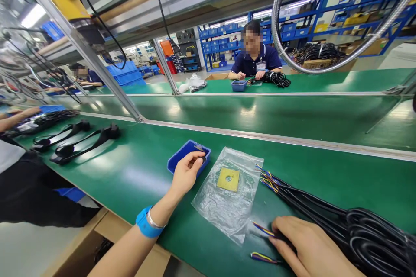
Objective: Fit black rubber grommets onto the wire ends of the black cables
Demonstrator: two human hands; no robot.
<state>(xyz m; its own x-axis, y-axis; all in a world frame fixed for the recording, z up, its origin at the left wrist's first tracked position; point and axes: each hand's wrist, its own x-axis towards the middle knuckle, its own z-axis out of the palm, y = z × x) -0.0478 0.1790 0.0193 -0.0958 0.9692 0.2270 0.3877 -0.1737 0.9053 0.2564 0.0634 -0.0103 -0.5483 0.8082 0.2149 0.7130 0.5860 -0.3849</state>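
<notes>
While left fingers (196, 154) pinch half-hidden dark part (203, 159), right fingers (283, 224) curl round black cable (287, 242)

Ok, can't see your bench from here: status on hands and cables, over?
Left hand at blue bin, pinching small dark piece. Right hand gripping one cable, coloured wires exposed; cable bundle alongside. Plastic bag between hands.

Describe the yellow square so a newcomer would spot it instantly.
On the near green bench, a clear plastic bag lies between the blue bin at your left hand and the black cables to the right. Within the bag's outline sits the yellow square, inside or on top, hard to tell. Its yellow face and round central hole set it apart from its neighbours.
</notes>
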